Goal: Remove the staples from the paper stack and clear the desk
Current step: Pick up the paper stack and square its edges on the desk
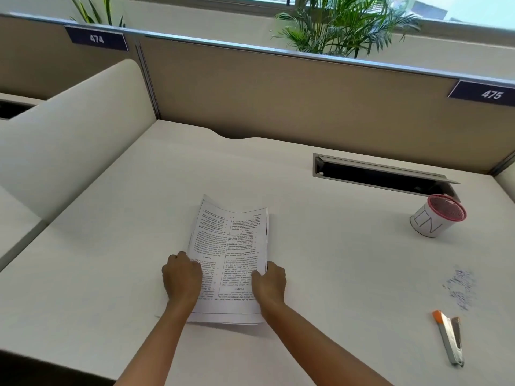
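Observation:
A stack of printed paper [231, 246] lies in the middle of the white desk [111, 274], its text upside down to me and its far end curling up. My left hand [182, 277] grips the stack's left edge, fingers curled over it. My right hand [269, 281] holds the right edge the same way. An orange-tipped metal staple remover [450, 337] lies at the desk's right, apart from both hands. Staples in the stack cannot be made out.
A white mesh-lined cup marked "IN" [434, 217] stands at the right rear. Blue scribbles [461, 288] mark the desk near the staple remover. An open cable slot [381, 175] sits by the back partition [278, 93]. A curved divider [69, 140] bounds the left side.

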{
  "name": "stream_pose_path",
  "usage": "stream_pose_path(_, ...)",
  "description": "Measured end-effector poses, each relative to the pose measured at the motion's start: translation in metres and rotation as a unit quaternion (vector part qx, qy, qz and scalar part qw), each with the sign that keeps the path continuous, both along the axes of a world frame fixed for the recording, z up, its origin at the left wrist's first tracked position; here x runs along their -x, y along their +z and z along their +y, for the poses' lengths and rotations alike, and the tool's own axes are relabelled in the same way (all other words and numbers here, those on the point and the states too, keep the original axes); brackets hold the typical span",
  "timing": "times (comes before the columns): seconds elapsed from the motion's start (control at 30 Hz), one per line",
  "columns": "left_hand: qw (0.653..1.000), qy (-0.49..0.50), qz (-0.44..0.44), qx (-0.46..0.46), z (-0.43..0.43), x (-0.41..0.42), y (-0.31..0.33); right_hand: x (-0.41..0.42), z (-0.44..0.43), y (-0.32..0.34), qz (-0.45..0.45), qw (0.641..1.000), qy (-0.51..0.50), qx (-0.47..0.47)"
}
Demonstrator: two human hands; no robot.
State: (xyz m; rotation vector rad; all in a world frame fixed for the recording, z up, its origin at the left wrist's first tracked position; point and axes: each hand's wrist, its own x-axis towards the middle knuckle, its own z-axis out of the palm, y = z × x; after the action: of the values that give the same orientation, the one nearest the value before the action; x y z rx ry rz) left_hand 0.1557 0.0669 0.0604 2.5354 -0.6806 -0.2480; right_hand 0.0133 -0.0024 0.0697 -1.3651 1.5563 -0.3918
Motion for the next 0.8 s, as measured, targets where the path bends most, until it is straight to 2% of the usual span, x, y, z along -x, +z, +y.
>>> stream_pose_path(0.07, 1.0, 0.016, 0.008, 0.009, 0.0, 0.0, 0.003, 0.003, 0.002, 0.0, -0.019, 1.0, -0.011, 0.018)
stream_pose_path(0.27, 0.997, 0.061, 0.047, 0.006, 0.005, 0.007, 0.001, 0.026, -0.002, 0.007, -0.073, 0.995, 0.039, 0.057)
stream_pose_path(0.4, 0.982, 0.046, 0.142, 0.118, 0.009, 0.009, 0.014, 0.047, -0.009, 0.016, -0.116, 0.988, 0.051, 0.091)
stream_pose_path(0.53, 0.945, 0.012, 0.265, 0.189, 0.008, 0.01, 0.029, 0.059, -0.021, 0.038, -0.162, 0.977, 0.06, 0.126)
stream_pose_path(0.63, 0.926, 0.015, 0.307, 0.221, 0.002, 0.011, 0.032, 0.064, -0.033, 0.051, -0.186, 0.976, 0.061, 0.091)
stream_pose_path(0.8, 0.911, 0.025, 0.358, 0.202, -0.01, 0.02, 0.034, 0.076, -0.054, 0.049, -0.126, 0.992, 0.005, 0.012)
